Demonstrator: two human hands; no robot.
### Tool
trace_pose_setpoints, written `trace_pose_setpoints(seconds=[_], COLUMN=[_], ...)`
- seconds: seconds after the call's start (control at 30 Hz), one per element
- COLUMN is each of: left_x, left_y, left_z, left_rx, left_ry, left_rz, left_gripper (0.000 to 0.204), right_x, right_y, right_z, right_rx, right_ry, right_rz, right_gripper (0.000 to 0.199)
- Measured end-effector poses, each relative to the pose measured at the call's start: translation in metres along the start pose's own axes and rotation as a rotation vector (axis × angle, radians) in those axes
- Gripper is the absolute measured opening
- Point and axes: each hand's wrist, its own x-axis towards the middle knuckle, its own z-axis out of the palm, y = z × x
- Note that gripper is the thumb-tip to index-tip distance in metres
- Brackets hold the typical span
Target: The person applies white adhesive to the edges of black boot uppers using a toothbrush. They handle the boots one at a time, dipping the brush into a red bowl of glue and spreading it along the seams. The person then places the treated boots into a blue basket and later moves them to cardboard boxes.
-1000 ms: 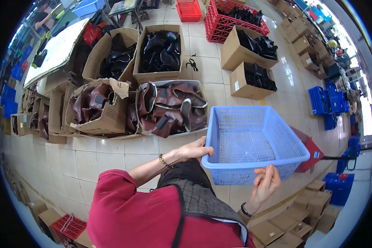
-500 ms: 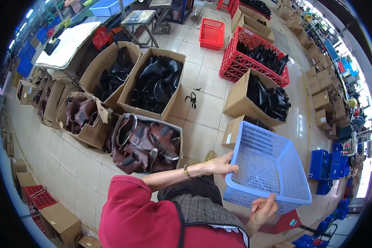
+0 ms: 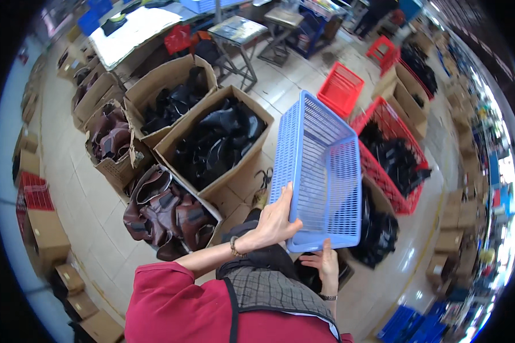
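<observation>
A blue plastic basket (image 3: 288, 146) with slatted walls hangs tilted in front of me, and nothing lies in it. My left hand (image 3: 276, 220) grips its left wall near the close end, thumb at the rim. At the close end my right hand (image 3: 325, 264) holds the basket from below, thumb up against it and the other fingers partly spread. Just left of the basket, a cardboard box (image 3: 174, 164) holds black leather pieces (image 3: 217, 143). Brown leather pieces (image 3: 174, 208) fill a box nearer to me.
To the right stand a red crate (image 3: 413, 197) of black pieces and a cardboard box (image 3: 377, 191) partly hidden by the basket. Beyond lie a red basket (image 3: 341, 88) and metal stools (image 3: 237, 31). More cartons (image 3: 46, 234) line the left side.
The blue basket and both hands have swung left and away from me, and the basket now points forward. My view has turned right. The right hand's fingers have loosened and spread.
</observation>
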Motion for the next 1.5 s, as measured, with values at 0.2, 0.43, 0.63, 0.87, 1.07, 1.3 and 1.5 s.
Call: trace_pose_setpoints(seconds=[0.2,0.43,0.63,0.87,1.07,1.3,1.5], left_x=[0.169,0.334,0.427,0.499,0.518,0.55,0.567], left_y=[-0.008,-0.021,-0.098,-0.136,-0.164,-0.3,-0.538], left_z=[-0.027,-0.054,-0.082,-0.125,-0.145,-0.234,-0.311], left_rx=[0.16,-0.217,-0.084,-0.167,-0.499,-0.911,-1.436], left_ry=[0.096,-0.074,0.098,0.551,0.873,1.159,1.768], left_rz=[-0.157,0.116,-0.062,-0.425,-0.617,-0.595,-0.577], left_gripper=[0.086,0.067,0.054,0.05,0.044,0.047,0.053], right_x=[0.201,0.37,0.516,0.734,0.855,1.006,1.114], right_y=[-0.1,-0.285,-0.408,-0.618,-0.792,-0.984,-1.052], right_z=[0.033,-0.011,-0.018,0.049,0.281,0.572,0.736], right_rx=[0.647,0.424,0.047,-0.178,-0.18,-0.559,-0.825], right_ry=[-0.072,-0.115,0.017,-0.117,-0.285,-0.393,-0.691], right_rz=[0.108,-0.008,-0.297,-0.558,-0.779,-0.911,-0.798], right_gripper=[0.04,0.029,0.024,0.019,0.019,0.021,0.016])
